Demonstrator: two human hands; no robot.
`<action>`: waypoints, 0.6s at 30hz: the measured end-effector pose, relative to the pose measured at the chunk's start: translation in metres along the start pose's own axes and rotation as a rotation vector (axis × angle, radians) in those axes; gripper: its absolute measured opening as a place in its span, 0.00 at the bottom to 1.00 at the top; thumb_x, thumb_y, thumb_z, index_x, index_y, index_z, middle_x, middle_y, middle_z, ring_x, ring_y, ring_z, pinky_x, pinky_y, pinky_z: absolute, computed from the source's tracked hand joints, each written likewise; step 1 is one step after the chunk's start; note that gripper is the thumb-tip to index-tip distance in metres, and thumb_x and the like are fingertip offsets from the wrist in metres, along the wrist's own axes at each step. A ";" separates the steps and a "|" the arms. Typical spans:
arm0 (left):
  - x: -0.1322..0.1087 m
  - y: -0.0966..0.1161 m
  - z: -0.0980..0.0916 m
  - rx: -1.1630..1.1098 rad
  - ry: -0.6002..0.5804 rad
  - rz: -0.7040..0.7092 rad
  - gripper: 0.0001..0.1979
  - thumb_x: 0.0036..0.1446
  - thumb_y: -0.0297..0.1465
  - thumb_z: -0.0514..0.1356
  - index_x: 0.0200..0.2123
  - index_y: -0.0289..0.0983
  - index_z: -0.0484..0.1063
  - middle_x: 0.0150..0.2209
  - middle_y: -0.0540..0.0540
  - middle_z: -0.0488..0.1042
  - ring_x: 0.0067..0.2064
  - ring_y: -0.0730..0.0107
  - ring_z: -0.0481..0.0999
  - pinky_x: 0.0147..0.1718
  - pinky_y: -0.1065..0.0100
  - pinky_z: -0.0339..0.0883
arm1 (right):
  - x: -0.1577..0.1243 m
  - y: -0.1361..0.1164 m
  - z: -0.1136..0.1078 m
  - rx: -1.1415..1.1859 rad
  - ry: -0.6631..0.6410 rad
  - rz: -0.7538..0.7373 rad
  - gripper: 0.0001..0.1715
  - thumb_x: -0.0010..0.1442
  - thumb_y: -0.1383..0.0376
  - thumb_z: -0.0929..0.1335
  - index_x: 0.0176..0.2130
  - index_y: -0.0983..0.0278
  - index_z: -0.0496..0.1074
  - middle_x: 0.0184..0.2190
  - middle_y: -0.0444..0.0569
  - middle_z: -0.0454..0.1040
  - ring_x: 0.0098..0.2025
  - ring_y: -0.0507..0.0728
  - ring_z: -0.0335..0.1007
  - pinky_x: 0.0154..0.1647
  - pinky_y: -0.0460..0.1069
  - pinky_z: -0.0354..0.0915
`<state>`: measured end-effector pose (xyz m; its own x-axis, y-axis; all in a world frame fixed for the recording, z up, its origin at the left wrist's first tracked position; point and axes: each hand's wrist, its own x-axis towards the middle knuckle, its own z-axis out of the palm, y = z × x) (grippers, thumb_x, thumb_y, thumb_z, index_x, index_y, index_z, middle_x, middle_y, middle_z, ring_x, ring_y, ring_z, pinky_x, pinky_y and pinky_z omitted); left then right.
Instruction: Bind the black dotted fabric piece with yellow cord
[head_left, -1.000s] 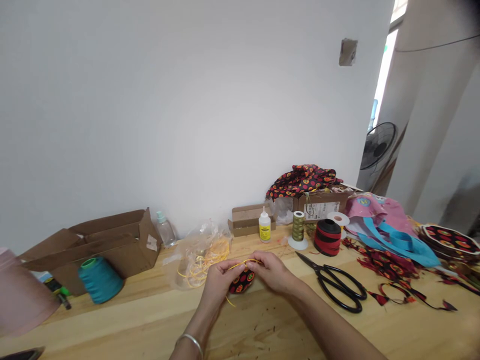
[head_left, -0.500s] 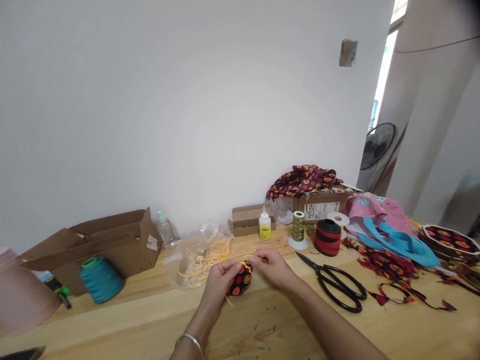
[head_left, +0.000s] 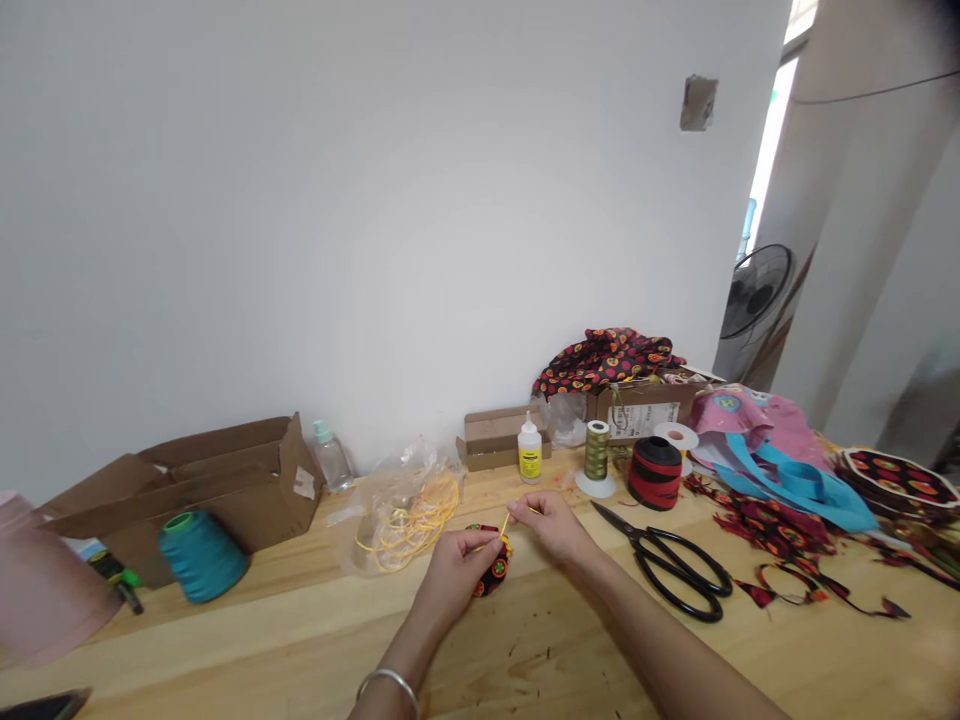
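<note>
A small black pouch (head_left: 491,580) with red and orange round motifs and a yellow cord at its top is partly hidden behind my left hand (head_left: 463,562). That hand is closed on the pouch's corded edge, thumb and forefinger pressed together. My right hand (head_left: 546,522) pinches the yellow cord (head_left: 505,520), which runs short and taut between the two hands. Beyond my left hand, a clear plastic bag (head_left: 390,490) holds more yellow cord. Large black scissors (head_left: 667,560) lie on the wood to the right of my right hand.
A glue bottle (head_left: 529,455), a green thread spool (head_left: 597,455) and a red-and-black ribbon roll (head_left: 655,475) stand near the wall. At left are a cardboard box (head_left: 281,500), a teal thread cone (head_left: 202,560) and a pink bin (head_left: 56,590). Fabric scraps (head_left: 780,530) lie at right.
My left hand has moved right and now covers more of the pouch, its fingers at the cord. My right hand has lifted the cord from nearly level to a steep slant.
</note>
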<state>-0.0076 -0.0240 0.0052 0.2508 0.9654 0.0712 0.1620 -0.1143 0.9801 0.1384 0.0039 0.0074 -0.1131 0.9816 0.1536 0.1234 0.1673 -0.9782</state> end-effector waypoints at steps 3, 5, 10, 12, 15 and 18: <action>0.000 0.002 0.002 -0.019 -0.010 0.000 0.15 0.42 0.38 0.57 0.23 0.30 0.74 0.18 0.48 0.68 0.21 0.77 0.62 0.20 0.76 0.54 | 0.000 0.002 0.001 0.022 0.025 0.020 0.16 0.45 0.58 0.63 0.17 0.69 0.67 0.13 0.40 0.58 0.18 0.46 0.49 0.18 0.42 0.47; -0.001 0.003 0.002 -0.033 -0.006 0.012 0.15 0.42 0.38 0.57 0.23 0.30 0.74 0.19 0.48 0.68 0.22 0.76 0.63 0.22 0.75 0.55 | -0.001 0.002 0.001 0.048 0.032 0.047 0.17 0.45 0.58 0.64 0.17 0.69 0.67 0.13 0.40 0.57 0.17 0.46 0.47 0.18 0.42 0.45; -0.001 0.001 0.003 -0.009 -0.014 0.022 0.15 0.43 0.38 0.56 0.21 0.31 0.74 0.16 0.50 0.66 0.19 0.78 0.60 0.19 0.76 0.52 | -0.002 0.000 0.002 0.129 0.037 0.116 0.16 0.44 0.58 0.64 0.17 0.68 0.66 0.11 0.38 0.55 0.15 0.46 0.45 0.17 0.43 0.44; -0.001 0.001 0.004 0.012 -0.014 0.032 0.15 0.43 0.38 0.56 0.19 0.31 0.73 0.15 0.51 0.65 0.18 0.78 0.58 0.17 0.76 0.50 | -0.002 0.000 0.002 0.137 0.059 0.120 0.15 0.43 0.58 0.64 0.16 0.68 0.66 0.11 0.38 0.56 0.16 0.46 0.45 0.18 0.43 0.44; -0.002 0.005 0.005 0.040 0.013 0.077 0.15 0.42 0.38 0.57 0.18 0.31 0.73 0.15 0.50 0.66 0.19 0.76 0.61 0.18 0.76 0.52 | -0.003 -0.001 0.002 0.179 0.080 0.151 0.14 0.41 0.59 0.65 0.16 0.68 0.65 0.10 0.38 0.55 0.15 0.45 0.44 0.16 0.43 0.42; -0.001 0.008 0.004 0.037 0.079 0.089 0.12 0.42 0.36 0.58 0.21 0.32 0.75 0.20 0.47 0.72 0.23 0.73 0.66 0.23 0.75 0.58 | -0.006 -0.005 0.000 0.319 -0.003 0.239 0.14 0.43 0.59 0.65 0.18 0.68 0.64 0.09 0.35 0.49 0.13 0.43 0.38 0.14 0.42 0.36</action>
<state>-0.0030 -0.0272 0.0124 0.1903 0.9663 0.1736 0.1783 -0.2079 0.9618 0.1382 -0.0028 0.0116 -0.1217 0.9891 -0.0833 -0.1659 -0.1031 -0.9807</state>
